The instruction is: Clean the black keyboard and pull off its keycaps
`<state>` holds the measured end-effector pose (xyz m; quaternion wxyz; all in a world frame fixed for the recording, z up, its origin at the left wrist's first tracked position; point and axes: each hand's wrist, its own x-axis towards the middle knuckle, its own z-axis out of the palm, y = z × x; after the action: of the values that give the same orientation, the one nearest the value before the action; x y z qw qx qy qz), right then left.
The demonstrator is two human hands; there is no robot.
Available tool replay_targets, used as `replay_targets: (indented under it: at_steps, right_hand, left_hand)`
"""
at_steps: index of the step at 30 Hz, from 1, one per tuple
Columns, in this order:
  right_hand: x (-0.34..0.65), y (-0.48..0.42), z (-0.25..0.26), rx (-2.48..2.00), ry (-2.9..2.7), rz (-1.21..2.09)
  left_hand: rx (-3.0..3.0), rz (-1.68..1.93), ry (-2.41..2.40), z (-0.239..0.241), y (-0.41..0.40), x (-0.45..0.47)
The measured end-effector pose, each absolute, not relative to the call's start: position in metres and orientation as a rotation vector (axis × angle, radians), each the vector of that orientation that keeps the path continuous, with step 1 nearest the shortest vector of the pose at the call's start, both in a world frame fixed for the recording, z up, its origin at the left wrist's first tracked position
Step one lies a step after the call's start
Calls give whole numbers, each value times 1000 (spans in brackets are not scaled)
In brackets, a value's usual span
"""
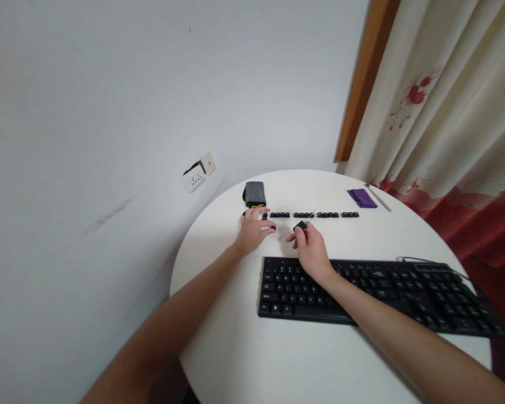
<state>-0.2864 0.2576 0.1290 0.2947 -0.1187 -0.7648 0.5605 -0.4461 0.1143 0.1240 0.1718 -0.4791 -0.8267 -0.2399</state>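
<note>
My left hand (251, 231) is at the left end of a row of black keycaps (303, 215). A small black keycap (273, 228) shows at the tips of its thumb and forefinger, while its other fingers reach over the row's end. Just right of it, my right hand (309, 247) is closed on a keycap puller (300, 225), a small black grip with thin pale wires sticking out. Whether the wires hold anything is too small to see. Below, a black keyboard (286, 286) lies partly under my right wrist and forearm.
Behind my left hand lies a grey pouch (255, 192). A folded purple cloth (362, 197) and a thin pale stick (379, 198) are at the back right of the round white table (235, 336). A wall and a curtain (437, 112) stand close behind.
</note>
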Motion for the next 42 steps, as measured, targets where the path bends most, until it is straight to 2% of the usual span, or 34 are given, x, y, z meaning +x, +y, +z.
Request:
replay_targets:
  at_steps: [11,23,42]
  right_hand:
    - [-287,257,129,-325,-2034,1540]
    - [-287,256,131,-326,-2054,1541]
    - [-285,255,132,-306,-2096,1517]
  left_hand:
    - [-1317,-532,-2394,122,114,-446]
    - [-913,-608,-2561,130,117,-436]
    - [-700,-740,-2620,118,125,-453]
